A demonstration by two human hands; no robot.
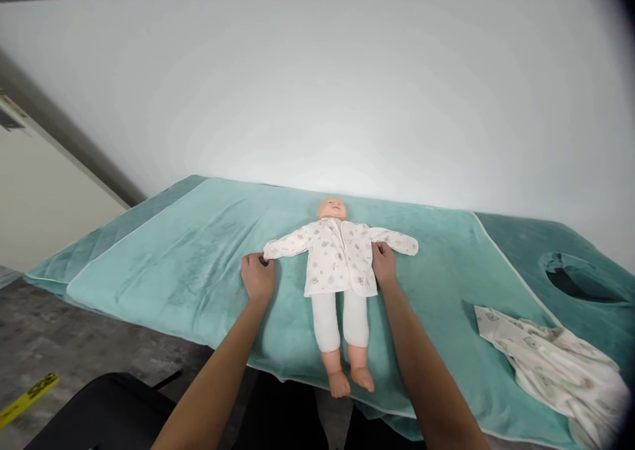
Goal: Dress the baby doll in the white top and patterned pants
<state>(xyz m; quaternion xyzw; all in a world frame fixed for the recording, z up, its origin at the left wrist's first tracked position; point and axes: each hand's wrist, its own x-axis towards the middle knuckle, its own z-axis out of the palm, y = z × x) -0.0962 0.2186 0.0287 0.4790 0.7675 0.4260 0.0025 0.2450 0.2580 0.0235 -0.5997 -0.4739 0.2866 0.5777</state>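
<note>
In the head view, two bare forearms (436, 377) lie nearest the camera and reach forward from the lower edge, set apart on either side of a bald, pink-skinned baby doll (332, 208). The doll lies face up on a teal plush cover (188, 258), with its feet toward the person and its head toward the pale wall (347, 92); this orientation appears to leave the front and both sleeves within reach. The doll wears a long-sleeved white cloth jacket (327, 265) with small printed figures and plain white trousers (326, 321). The left hand (258, 279) has its thumb and fingertips brought together on the cuff (269, 250) of the sleeve on that side, a hold that likely keeps the sleeve extended. The right hand (384, 263) has its fingers curled against the side of the jacket, just below the opposite sleeve (397, 240); whether fabric is clamped between them cannot be told. Contact at this point probably steadies the body of the jacket against a pull at the cuff. The two hands are well apart. A crumpled, off-white printed cloth (560, 364) lies to the right, apart from the doll, seemingly set aside so that it does not obstruct the right arm.
</note>
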